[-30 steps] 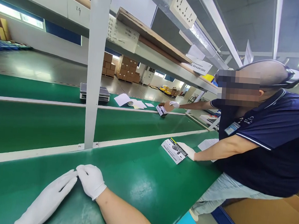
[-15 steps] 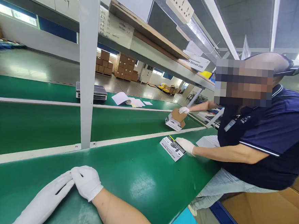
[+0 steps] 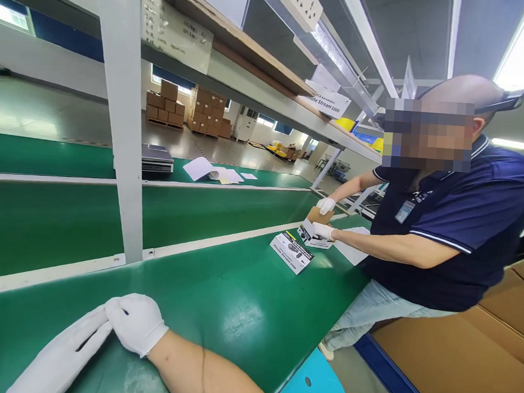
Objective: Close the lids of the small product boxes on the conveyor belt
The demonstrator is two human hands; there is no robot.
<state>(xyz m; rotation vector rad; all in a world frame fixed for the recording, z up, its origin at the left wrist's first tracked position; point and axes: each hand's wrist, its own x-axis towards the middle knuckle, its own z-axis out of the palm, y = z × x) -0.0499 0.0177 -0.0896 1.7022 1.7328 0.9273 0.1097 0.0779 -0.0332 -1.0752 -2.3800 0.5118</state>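
My left hand (image 3: 65, 350), in a white glove, lies low on the green work surface (image 3: 201, 294) with its fingers stretched out and a gap between two of them. Against its fingertips rests my right hand (image 3: 139, 324), also white-gloved. Its fingers are bent and closed over the tips of the left glove, with a small gap showing near the thumb. Between my hands I see no other object. Farther off to the right lies a printed Minute Stream 1000 box (image 3: 291, 252), nearest to the co-worker's gloved hands.
A co-worker (image 3: 457, 234) stands at the right, both hands on an open carton (image 3: 317, 230). A white post (image 3: 121, 121) rises before me, joined to a shelf above. A blue stool (image 3: 316, 386) is below the table edge. A scale (image 3: 154, 160) and papers (image 3: 212, 170) lie beyond.
The co-worker has brought the open carton nearer and moved one hand from the flat-lying box to the carton. My hands keep the same pose; the view has shifted slightly.
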